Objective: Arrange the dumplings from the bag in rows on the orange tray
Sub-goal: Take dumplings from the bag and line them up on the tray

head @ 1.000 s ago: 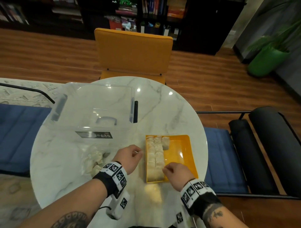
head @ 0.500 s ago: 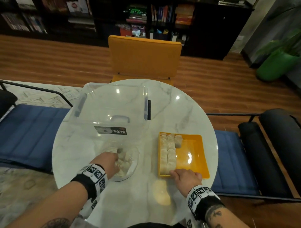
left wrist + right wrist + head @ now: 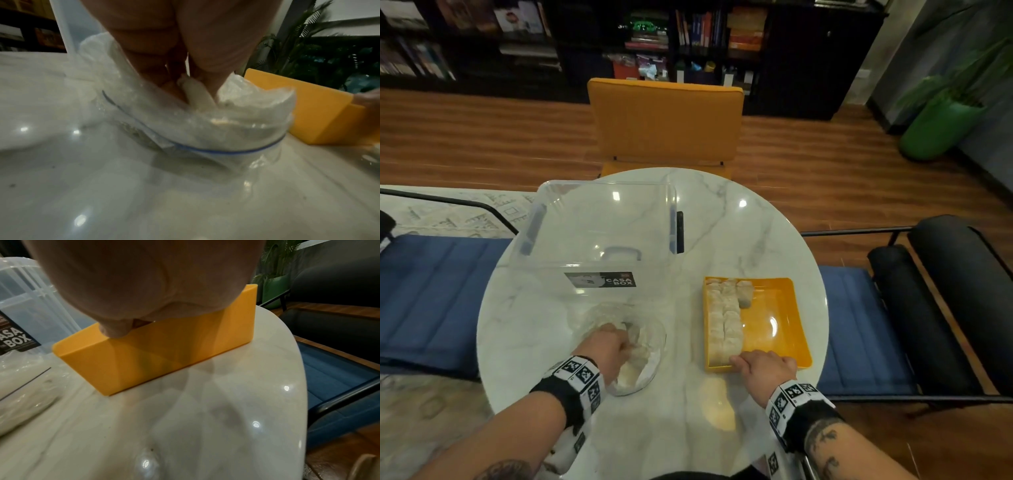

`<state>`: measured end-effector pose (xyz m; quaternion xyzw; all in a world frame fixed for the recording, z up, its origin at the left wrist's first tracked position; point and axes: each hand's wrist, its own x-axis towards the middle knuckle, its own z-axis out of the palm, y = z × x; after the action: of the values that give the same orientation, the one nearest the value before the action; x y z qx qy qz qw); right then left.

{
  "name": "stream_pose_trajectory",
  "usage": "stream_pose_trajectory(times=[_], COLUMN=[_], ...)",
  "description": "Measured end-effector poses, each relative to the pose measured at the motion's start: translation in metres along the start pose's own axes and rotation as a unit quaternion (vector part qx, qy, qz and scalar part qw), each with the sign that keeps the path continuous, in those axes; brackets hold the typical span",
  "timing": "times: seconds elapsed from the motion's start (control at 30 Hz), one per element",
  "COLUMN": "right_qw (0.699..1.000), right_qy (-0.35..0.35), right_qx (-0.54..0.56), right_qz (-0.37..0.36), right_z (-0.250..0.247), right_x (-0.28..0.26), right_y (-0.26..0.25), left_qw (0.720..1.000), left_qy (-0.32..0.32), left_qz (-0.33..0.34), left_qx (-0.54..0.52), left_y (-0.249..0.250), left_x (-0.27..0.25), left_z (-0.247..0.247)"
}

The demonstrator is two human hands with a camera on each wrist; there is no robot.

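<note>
On the round marble surface (image 3: pixel 722 212) sits a clear zip bag (image 3: pixel 205 129) of pale, soft dumplings. The left hand (image 3: pixel 606 349) is inside the bag, and its grip pinches one white dumpling (image 3: pixel 197 94). Two neat rows of dumplings (image 3: pixel 724 318) and one more lie along the left side of the smooth orange tray (image 3: pixel 784 308). The right hand (image 3: pixel 765 365) rests on the tray's near edge, thumb over the rim, fingers curled on it. Half a second ago both hands were in much the same places.
</note>
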<state>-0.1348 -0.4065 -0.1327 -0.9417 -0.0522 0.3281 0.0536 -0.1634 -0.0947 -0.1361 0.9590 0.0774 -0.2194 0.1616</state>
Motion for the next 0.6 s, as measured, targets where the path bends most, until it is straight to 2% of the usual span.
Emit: stream_pose_trajectory(times=[0.1,0.2,0.37,0.6], right_qw=[1.000,1.000,1.000,1.000], right_qy=[-0.001,0.004,0.003,-0.001], right_qx=[0.002,-0.003,-0.008,-0.003], right_qz=[-0.001,0.000,0.000,0.000], right_z=[-0.001,0.000,-0.002,-0.001], right_x=[-0.001,0.000,-0.001,0.001], right_y=[0.000,-0.001,-0.002,-0.001], left_qw=[0.999,0.998,0.996,0.999], left_qy=[-0.005,-0.040,-0.007,0.032], left_qz=[0.025,0.056,0.055,0.010], left_qx=[-0.029,0.013,0.069,-0.029], left_y=[-0.005,-0.006,0.000,0.001], left_x=[-0.002,-0.003,-0.002,0.004], left_z=[0.008,0.020,0.026,-0.002])
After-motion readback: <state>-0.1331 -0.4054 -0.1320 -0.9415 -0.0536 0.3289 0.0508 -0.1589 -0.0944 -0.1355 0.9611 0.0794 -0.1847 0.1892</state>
